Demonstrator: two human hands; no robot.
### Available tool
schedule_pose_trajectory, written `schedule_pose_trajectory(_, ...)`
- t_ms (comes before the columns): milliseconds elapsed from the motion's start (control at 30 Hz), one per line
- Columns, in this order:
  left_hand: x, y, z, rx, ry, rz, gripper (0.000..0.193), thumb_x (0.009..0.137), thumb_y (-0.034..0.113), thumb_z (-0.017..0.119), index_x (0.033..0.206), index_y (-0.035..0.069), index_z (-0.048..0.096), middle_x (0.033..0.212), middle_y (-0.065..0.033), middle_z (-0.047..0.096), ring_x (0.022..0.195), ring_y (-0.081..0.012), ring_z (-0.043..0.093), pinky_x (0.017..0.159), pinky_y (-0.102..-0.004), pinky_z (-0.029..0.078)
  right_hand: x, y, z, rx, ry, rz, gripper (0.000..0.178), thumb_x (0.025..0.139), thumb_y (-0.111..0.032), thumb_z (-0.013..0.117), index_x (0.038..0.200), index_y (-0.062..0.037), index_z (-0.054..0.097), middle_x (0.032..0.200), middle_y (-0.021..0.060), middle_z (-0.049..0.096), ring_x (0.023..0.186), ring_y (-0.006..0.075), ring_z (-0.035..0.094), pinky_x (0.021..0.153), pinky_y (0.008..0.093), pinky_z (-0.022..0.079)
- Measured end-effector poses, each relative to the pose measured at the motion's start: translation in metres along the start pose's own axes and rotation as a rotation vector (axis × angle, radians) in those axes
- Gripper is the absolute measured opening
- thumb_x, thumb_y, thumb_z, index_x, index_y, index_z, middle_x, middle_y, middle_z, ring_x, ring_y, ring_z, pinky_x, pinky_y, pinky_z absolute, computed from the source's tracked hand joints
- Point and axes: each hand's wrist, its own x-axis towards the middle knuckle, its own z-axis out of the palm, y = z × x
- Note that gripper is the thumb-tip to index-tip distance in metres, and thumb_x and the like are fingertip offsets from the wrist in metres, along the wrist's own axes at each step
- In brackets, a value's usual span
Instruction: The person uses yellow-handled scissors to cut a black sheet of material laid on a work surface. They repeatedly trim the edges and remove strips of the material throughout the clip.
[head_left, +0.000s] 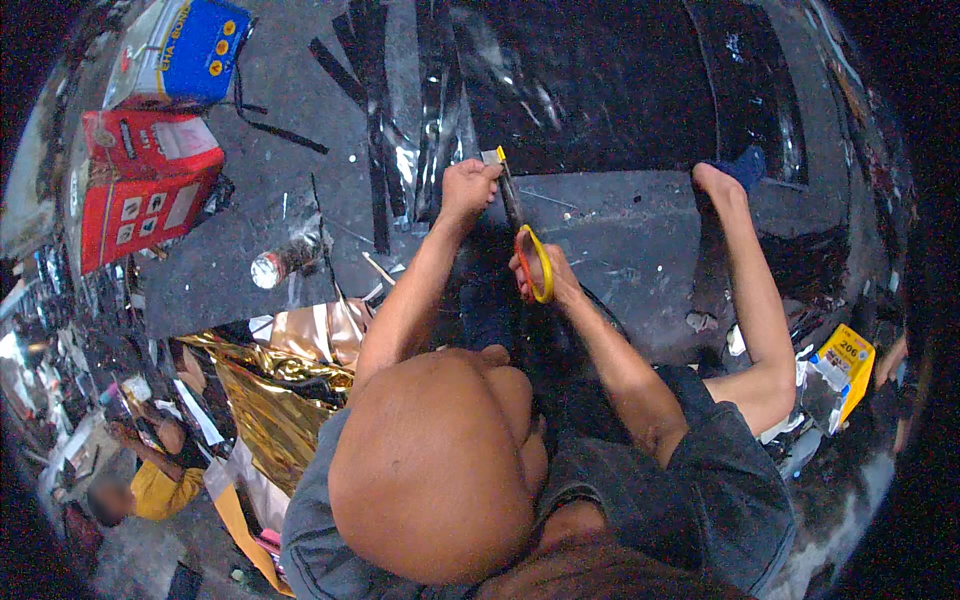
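Observation:
My right hand [543, 270] is closed round the yellow and orange handles of a pair of scissors [540, 262], its dark blades pointing away from me. My left hand [470, 190] is shut, with a small grey piece with a yellow edge [493, 156] showing at its fingertips. The blade ends reach close beside that piece; whether they touch it I cannot tell. Beyond both hands a glossy black sheet [600, 90] lies flat on the floor. Long black strips [376, 130] lie to the left of it.
A red box [150, 180] and a blue and white box [185, 55] stand at far left. Near them lies a clear roll or bottle [275, 268]. Gold foil [265, 410] is crumpled at lower left, where a person in yellow [165, 490] sits. A yellow packet [845, 370] lies at right.

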Motion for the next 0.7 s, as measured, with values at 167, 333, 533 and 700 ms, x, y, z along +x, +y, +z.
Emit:
schedule_pose_trajectory(167,-0.007,0.006,0.001,0.017,-0.002,0.126,0.020,0.077,0.013,0.065,0.063,0.007,0.052,0.053,-0.0004,0.052,0.043,-0.0087,0.045,0.041,-0.0241,0.034,0.011,-0.003,0.001,-0.063,-0.001,-0.100,0.078,0.070,-0.081,0.039,0.074,-0.0042,0.055,0.057,0.0038,0.049,0.045,0.0151,0.051,0.041,0.0302,0.043)
schedule_pose_trajectory(333,0.003,-0.008,0.000,-0.031,-0.004,0.193,0.022,0.077,0.015,0.065,0.061,0.007,0.051,0.052,0.0001,0.052,0.044,-0.0077,0.045,0.042,-0.0240,0.034,0.022,-0.004,0.002,-0.129,-0.003,-0.149,0.077,0.068,-0.082,0.040,0.073,-0.0057,0.053,0.056,0.0032,0.048,0.044,0.0144,0.049,0.041,0.0291,0.043)
schedule_pose_trajectory(533,0.006,-0.007,0.000,-0.050,-0.017,0.076,0.023,0.077,0.018,0.064,0.061,0.006,0.051,0.052,-0.0002,0.052,0.043,-0.0080,0.044,0.040,-0.0263,0.034,0.004,-0.019,0.009,-0.097,0.046,-0.123,0.074,0.071,-0.079,0.040,0.068,-0.0060,0.051,0.049,0.0027,0.044,0.039,0.0150,0.047,0.037,0.0295,0.040)
schedule_pose_trajectory(700,0.010,-0.002,0.002,-0.073,-0.001,0.062,0.027,0.077,0.021,0.063,0.059,0.006,0.050,0.051,-0.0005,0.050,0.042,-0.0088,0.045,0.039,-0.0272,0.033,0.007,-0.016,0.006,-0.156,0.041,-0.270,0.075,0.072,-0.078,0.040,0.065,-0.0045,0.049,0.048,0.0033,0.044,0.038,0.0157,0.047,0.036,0.0303,0.039)
